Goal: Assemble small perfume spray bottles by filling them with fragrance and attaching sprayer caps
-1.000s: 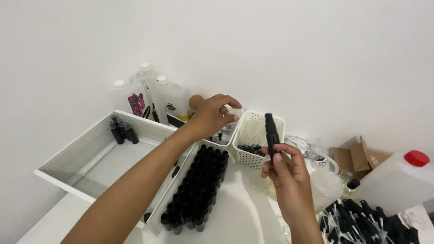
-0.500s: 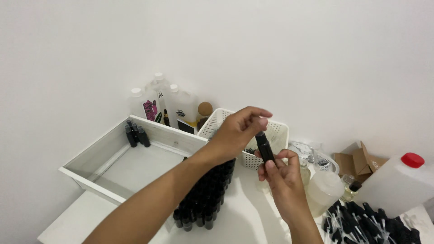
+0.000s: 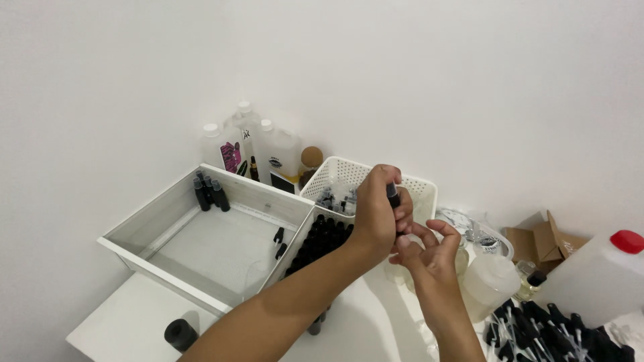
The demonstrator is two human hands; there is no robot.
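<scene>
I see my left hand (image 3: 377, 213) reaching in from the lower left, forearm stretched diagonally across the white table (image 3: 121, 320), wrist bent so the fingers curl downward around the top of a small black bottle (image 3: 393, 198). The fingers are pressed together in a closed grasp over it, and only the bottle's upper end shows between them. My right hand (image 3: 429, 255) comes up from below, palm turned upward, fingers loosely curled and touching the underside of the left hand; I cannot tell whether it actually pinches the bottle's base, which is hidden. Both hands meet just in front of the white perforated basket (image 3: 422, 189). Under the left forearm stands a block of black bottles (image 3: 320, 243) packed upright. To the left lies a shallow grey tray (image 3: 168, 213) with three dark bottles (image 3: 208, 193) in its far corner. At lower right sits a heap of black spray caps (image 3: 557, 332), near a white jug with a red cap (image 3: 600, 275).
</scene>
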